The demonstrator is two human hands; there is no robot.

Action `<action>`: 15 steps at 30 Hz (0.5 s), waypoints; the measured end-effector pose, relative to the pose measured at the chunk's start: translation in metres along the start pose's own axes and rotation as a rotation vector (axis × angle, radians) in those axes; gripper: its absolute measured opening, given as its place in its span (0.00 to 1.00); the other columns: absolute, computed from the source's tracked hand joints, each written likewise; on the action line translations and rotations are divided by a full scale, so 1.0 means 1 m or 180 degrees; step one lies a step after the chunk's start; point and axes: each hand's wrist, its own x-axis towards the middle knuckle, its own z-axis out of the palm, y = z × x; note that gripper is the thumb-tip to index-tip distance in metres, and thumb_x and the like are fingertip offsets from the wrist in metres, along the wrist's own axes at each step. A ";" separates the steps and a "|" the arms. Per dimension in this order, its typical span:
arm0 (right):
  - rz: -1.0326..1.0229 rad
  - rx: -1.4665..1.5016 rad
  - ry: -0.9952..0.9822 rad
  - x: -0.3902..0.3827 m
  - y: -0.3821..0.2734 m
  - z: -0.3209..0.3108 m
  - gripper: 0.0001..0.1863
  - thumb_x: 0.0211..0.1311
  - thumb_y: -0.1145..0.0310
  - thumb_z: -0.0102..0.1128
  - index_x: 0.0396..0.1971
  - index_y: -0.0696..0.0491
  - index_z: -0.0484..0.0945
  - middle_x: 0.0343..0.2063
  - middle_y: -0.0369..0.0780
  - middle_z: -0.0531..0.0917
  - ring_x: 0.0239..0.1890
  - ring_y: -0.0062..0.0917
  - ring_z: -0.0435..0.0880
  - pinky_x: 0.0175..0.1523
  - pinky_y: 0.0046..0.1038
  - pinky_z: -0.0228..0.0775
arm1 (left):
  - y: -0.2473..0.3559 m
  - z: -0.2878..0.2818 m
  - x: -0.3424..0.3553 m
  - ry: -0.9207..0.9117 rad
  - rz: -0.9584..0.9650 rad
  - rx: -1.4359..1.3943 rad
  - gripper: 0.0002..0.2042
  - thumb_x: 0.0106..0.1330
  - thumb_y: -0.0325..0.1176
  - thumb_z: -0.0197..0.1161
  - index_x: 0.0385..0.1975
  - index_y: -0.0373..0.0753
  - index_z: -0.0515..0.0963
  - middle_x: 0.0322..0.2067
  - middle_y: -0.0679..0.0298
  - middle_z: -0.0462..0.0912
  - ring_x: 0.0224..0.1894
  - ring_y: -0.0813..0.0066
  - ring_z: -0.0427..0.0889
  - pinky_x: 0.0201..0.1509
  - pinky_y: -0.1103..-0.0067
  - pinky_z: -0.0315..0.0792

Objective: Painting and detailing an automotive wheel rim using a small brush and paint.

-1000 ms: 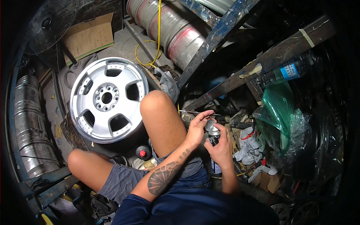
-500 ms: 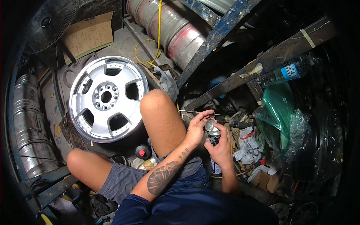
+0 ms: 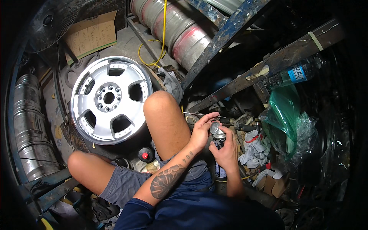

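Dark with a silver top, a spray can point(image 3: 219, 143) sits in the curled right hand point(image 3: 224, 150), forefinger near its top. Left hand point(image 3: 200, 133) pinches a small round cup point(image 3: 214, 128) close against it; a thin rod point(image 3: 195, 114) shows by those fingers (grip on it: cannot tell). Step judged: dispensing into the cup; next move calls for keeping it level. Outward, a silver wheel point(image 3: 106, 120) lies face up, left of centre.

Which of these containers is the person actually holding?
The dark cylindrical can with a silvery metal top, gripped in the right hand; the black red-topped container sits unheld between the legs, the clear plastic blue-labelled bottle farther right.
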 end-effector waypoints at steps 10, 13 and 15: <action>-0.0215 0.2117 0.0184 0.005 0.041 -0.020 0.36 0.49 0.72 0.65 0.60 0.51 0.61 0.47 0.46 0.75 0.41 0.36 0.80 0.45 0.37 0.76 | 0.003 -0.001 0.000 -0.0027 0.0089 -0.0029 0.18 0.71 0.24 0.41 0.59 0.33 0.70 0.47 0.58 0.78 0.47 0.73 0.81 0.50 0.78 0.78; 0.1225 0.4729 0.1316 -0.006 0.048 -0.011 0.37 0.54 0.74 0.61 0.63 0.50 0.55 0.45 0.45 0.74 0.31 0.29 0.80 0.35 0.33 0.78 | 0.000 0.000 0.003 -0.0108 0.0167 -0.0071 0.18 0.72 0.26 0.41 0.59 0.34 0.70 0.48 0.58 0.78 0.46 0.72 0.81 0.49 0.77 0.79; 0.1766 0.3430 -0.0514 -0.051 0.071 0.016 0.36 0.53 0.74 0.63 0.62 0.51 0.58 0.45 0.46 0.75 0.32 0.28 0.81 0.35 0.33 0.78 | 0.005 0.001 0.002 0.0014 0.0068 0.0004 0.19 0.70 0.25 0.42 0.59 0.29 0.68 0.52 0.54 0.76 0.50 0.66 0.81 0.54 0.71 0.78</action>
